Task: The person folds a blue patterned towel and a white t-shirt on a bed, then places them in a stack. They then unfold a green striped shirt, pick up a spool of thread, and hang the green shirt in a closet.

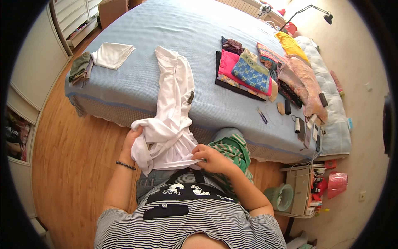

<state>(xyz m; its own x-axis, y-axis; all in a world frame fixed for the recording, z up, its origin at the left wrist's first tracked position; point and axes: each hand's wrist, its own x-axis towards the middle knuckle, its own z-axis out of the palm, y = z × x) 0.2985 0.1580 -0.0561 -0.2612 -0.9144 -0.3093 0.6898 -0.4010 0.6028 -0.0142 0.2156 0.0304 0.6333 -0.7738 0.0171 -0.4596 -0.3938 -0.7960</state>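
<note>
A white garment (172,103) stretches from the bed down into my lap, its near part bunched between my hands. My left hand (133,139) is closed on the bunched cloth at its left side, the fingers partly hidden under a fold. At the lower right edge, my right hand (210,158) pinches the hem. A small dark patch (190,97) shows on the garment's right side. Beside my right hand, a green, striped cloth (234,153) lies over my leg.
On the bed (137,89) lie a folded white cloth (112,55), a small olive stack (81,67), a pile of folded colourful clothes (248,74) and scissors (262,115). Phones and cables sit at the right corner. A green bin (282,197) stands by a bedside cabinet (299,189).
</note>
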